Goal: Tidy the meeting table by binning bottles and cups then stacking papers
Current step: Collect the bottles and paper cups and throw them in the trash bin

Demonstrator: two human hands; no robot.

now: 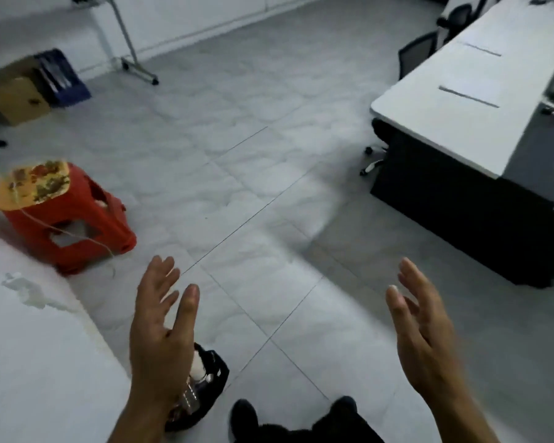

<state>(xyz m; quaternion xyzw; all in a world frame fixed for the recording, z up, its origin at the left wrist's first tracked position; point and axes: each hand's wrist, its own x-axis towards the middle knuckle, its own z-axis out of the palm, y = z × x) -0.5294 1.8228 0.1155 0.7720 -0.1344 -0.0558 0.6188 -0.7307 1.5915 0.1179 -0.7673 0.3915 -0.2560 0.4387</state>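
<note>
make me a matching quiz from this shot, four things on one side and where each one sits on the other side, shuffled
Things
1. red plastic stool
2. brown cardboard box
3. black-lined round bin
4. long white-topped table

Places
A. right side of the view, on a dark base
B. on the floor just below the open left hand
C. far upper left, next to a blue plastic crate
D. left side of the floor, with a floral cushion on top

Pairs: 1-D, 2-C, 3-B, 4-A
</note>
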